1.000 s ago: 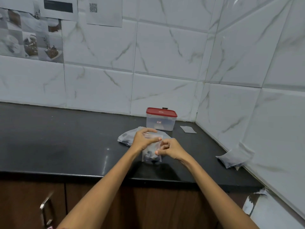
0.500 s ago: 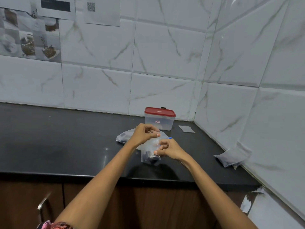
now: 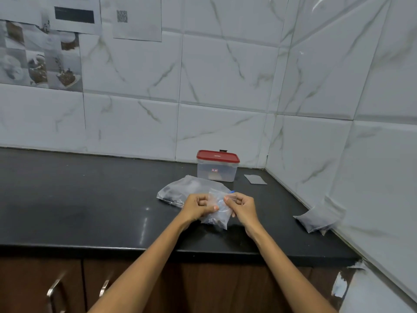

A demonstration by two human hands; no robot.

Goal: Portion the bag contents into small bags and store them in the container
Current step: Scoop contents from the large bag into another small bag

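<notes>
A small clear bag with dark pieces in its bottom hangs between my two hands just above the black counter. My left hand pinches its left top edge and my right hand pinches its right top corner. Behind them a big clear bag with dark contents lies flat on the counter. Further back, a clear container with a red lid shut on it stands near the wall corner.
A filled small bag leans against the right wall. An empty flat small bag lies right of the container. Tiled walls close the back and right. Brown cupboard doors with metal handles run under the counter's front edge.
My hands have drawn apart along the small bag's top: the left hand dropped lower and the right hand moved right and up. The bag now hangs tilted between them.
</notes>
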